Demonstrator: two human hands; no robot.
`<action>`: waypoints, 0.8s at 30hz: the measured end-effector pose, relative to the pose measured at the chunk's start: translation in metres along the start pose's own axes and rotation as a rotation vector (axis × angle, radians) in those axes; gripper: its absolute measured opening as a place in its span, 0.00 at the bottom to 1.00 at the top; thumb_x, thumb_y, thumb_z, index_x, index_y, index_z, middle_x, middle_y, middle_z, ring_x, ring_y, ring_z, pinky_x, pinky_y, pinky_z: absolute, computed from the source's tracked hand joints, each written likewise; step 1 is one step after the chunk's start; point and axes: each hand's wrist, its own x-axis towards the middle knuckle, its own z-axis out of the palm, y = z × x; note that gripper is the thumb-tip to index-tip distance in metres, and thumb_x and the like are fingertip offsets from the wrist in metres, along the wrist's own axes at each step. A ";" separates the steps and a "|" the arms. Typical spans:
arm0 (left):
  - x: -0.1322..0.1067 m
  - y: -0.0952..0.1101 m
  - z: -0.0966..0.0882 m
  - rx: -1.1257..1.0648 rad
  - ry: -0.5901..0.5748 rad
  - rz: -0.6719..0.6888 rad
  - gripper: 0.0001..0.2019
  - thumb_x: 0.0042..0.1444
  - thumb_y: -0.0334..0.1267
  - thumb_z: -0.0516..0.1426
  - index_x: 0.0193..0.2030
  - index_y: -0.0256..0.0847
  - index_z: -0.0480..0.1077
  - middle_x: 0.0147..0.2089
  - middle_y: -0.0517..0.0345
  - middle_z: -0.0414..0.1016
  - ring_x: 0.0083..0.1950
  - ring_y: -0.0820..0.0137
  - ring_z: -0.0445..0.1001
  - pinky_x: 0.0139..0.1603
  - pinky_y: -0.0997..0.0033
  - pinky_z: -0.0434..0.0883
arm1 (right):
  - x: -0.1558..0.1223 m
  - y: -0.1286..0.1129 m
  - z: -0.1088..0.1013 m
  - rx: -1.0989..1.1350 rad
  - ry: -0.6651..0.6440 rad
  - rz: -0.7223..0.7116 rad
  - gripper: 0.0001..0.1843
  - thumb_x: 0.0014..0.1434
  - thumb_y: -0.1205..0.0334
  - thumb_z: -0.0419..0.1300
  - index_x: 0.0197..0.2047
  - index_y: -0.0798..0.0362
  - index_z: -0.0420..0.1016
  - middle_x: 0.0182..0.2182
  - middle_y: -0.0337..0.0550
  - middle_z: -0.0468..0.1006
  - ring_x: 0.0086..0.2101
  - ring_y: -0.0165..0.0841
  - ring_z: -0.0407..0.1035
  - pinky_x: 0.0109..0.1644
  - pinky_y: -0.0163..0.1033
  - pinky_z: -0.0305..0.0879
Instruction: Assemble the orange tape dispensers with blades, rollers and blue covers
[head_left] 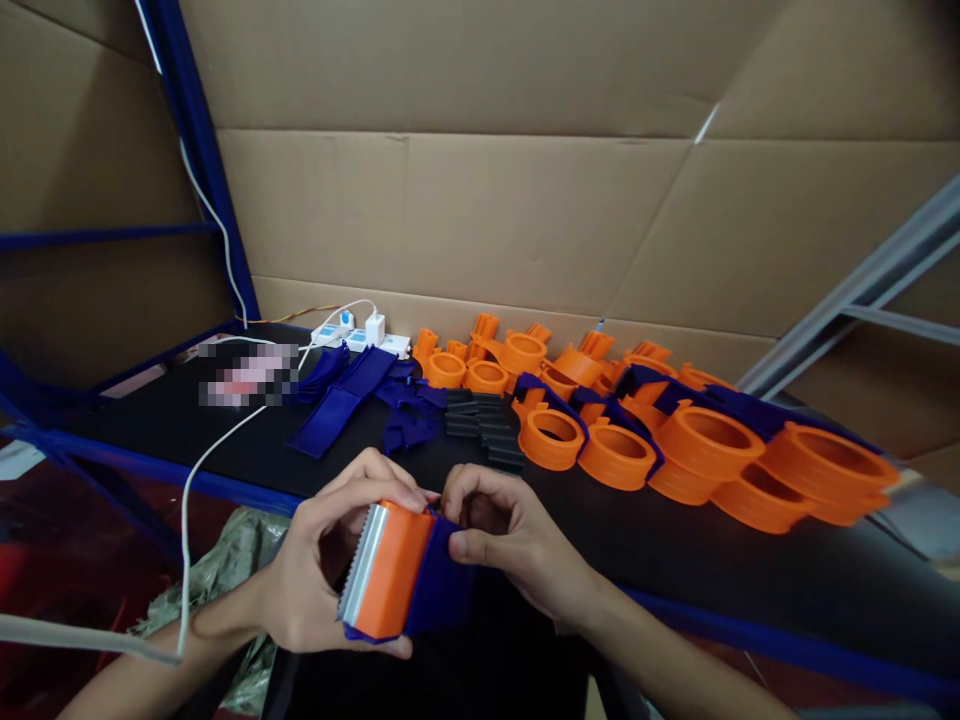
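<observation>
My left hand (315, 560) is wrapped round a tape dispenser (394, 570) with an orange body, a blue side piece and a toothed metal blade along its left edge. Thumb and fingers hold it at its top and bottom ends. My right hand (517, 540) pinches the dispenser's blue side piece (446, 580) near its upper edge. Both hands are in front of the table's near edge, above my lap. What lies under the right fingertips is hidden.
Orange ring-shaped dispenser parts (551, 437), some with blue pieces, crowd the black table's right side. Blue flat parts (330, 410) and black strips (487, 425) lie mid-table. Behind them is a white power strip (360, 340). A white cable (184, 540) hangs at left.
</observation>
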 end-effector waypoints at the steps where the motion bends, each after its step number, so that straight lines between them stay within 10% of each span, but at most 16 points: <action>1: 0.000 0.001 0.000 0.007 -0.016 -0.018 0.36 0.39 0.39 0.74 0.57 0.46 0.71 0.48 0.48 0.70 0.51 0.53 0.71 0.51 0.49 0.72 | 0.000 0.001 0.000 0.000 0.002 0.004 0.16 0.49 0.57 0.75 0.31 0.54 0.73 0.29 0.35 0.67 0.31 0.27 0.60 0.35 0.33 0.57; 9: 0.002 0.004 0.005 -0.031 0.050 -0.076 0.38 0.35 0.42 0.76 0.56 0.47 0.71 0.56 0.45 0.72 0.58 0.48 0.70 0.60 0.47 0.68 | 0.000 -0.009 0.000 -0.140 0.021 -0.054 0.15 0.52 0.54 0.73 0.33 0.53 0.74 0.31 0.37 0.71 0.32 0.28 0.65 0.37 0.34 0.64; 13: -0.004 -0.003 0.011 -0.163 0.187 -0.171 0.36 0.43 0.37 0.73 0.59 0.48 0.67 0.61 0.45 0.72 0.62 0.48 0.71 0.63 0.47 0.67 | -0.007 -0.016 0.001 -0.646 0.170 -0.376 0.08 0.60 0.59 0.67 0.44 0.48 0.78 0.44 0.44 0.74 0.46 0.36 0.70 0.52 0.42 0.68; 18: -0.006 -0.012 0.018 -0.451 0.494 -0.307 0.28 0.59 0.37 0.64 0.64 0.49 0.61 0.63 0.46 0.73 0.65 0.51 0.70 0.63 0.49 0.68 | -0.027 -0.014 0.009 -1.259 0.134 -0.744 0.29 0.60 0.60 0.67 0.64 0.51 0.68 0.51 0.51 0.74 0.51 0.41 0.69 0.56 0.47 0.68; 24: 0.004 -0.022 0.019 -0.620 0.435 -0.457 0.17 0.63 0.38 0.60 0.58 0.47 0.67 0.64 0.48 0.72 0.68 0.53 0.67 0.66 0.45 0.65 | -0.025 -0.030 -0.009 -1.381 0.151 -0.627 0.25 0.66 0.70 0.57 0.65 0.47 0.67 0.48 0.48 0.78 0.46 0.37 0.73 0.49 0.43 0.72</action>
